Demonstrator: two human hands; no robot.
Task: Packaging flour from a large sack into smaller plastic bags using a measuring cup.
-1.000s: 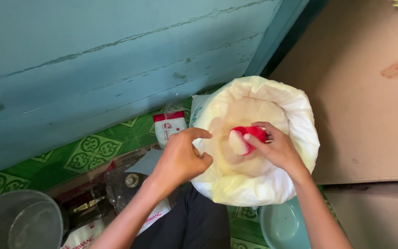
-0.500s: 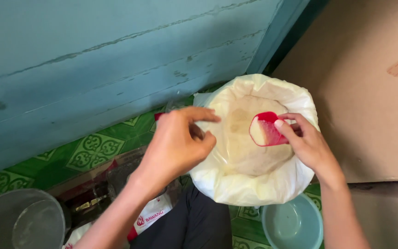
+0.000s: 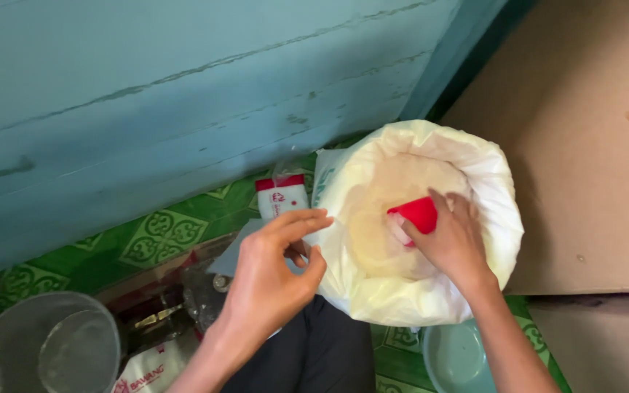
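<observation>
I see my right hand (image 3: 454, 244) has dipped back into the white sack (image 3: 489, 182), fingers clamped on the red cup (image 3: 418, 215), which now sits low against the pale grain inside. My left hand (image 3: 274, 273) has let go of the near-left rim and hovers beside it, fingers loosely apart, holding nothing.

Showing as thin, crinkled, faintly glossy plastic: big white rolled-rim sack (image 3: 485, 175). Gleaming smooth and glossy: small red plastic scoop (image 3: 416, 213). Looking matt and papery: brown cardboard sheet (image 3: 584, 131). Shining dully: round grey metal bowl (image 3: 16, 349).
</observation>
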